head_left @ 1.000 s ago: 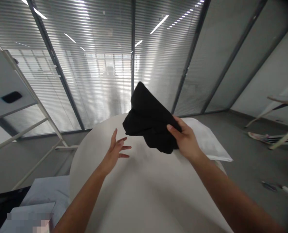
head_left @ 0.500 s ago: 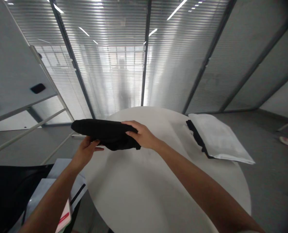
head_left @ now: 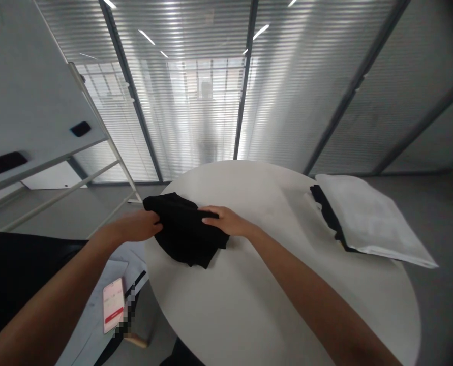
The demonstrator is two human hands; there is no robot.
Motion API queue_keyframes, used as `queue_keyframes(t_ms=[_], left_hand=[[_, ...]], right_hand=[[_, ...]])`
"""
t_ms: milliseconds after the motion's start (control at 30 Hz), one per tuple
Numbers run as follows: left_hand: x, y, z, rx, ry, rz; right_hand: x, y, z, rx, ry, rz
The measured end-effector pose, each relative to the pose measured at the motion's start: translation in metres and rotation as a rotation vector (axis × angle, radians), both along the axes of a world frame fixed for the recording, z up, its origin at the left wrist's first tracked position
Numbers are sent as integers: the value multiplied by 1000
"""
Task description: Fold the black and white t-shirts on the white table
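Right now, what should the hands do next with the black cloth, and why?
Probably flatten it. The bunched black fabric cloth lies on the round white table near its left edge, wrinkled. The left hand grips its left side and the right hand presses on top, so spreading outward looks easiest.

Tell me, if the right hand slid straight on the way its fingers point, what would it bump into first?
The right hand points left across the black cloth it rests on. Going straight on, it would probably meet the left hand first, which grips the cloth's far edge, though depth is hard to judge.
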State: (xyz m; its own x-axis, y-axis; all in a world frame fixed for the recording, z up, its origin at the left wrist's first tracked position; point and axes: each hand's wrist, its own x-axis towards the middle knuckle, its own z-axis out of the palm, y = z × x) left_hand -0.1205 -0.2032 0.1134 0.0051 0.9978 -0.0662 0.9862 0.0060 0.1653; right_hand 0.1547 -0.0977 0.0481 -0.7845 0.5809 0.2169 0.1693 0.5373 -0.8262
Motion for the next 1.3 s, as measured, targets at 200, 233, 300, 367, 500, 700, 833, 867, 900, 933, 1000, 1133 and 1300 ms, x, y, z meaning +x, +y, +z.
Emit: queue_keyframes(t_ms=[200,233,300,367,500,700,833,867,900,933,1000,1133,1300], left_hand=[[52,-14,9,65,218,50],[59,-17,7,104,228,48],[71,-20,1,215,283,40],[80,-23,-8,353,338,38],[87,-26,-32,517,296,-41],[87,-24,-78,345,225,-171],[86,-21,-90,284,219,-185],[85,-20,-90,265,212,-188],[85,-20,-90,239,202,-194],[85,-20,-89,208,192,-201],[84,-22,-87,139,175,-219],[82,-30,-78,13,152,-221],[74,-40,-57,-184,21,-225]], right_hand=[[0,8,0,-86,88,-22],[0,11,0,-105,95,-17],[0,19,2,-138,93,-9],[-1,26,5,-148,69,-1],[-1,40,11,-162,1,34],[-4,77,18,-141,-129,-32],[-2,103,20,183,-163,-802],[0,106,19,247,-139,-941],[2,107,17,299,-115,-996],[4,105,15,348,-98,-965],[9,96,7,461,-105,-743],[18,64,-4,649,-275,-332],[20,41,-6,787,-362,-125]])
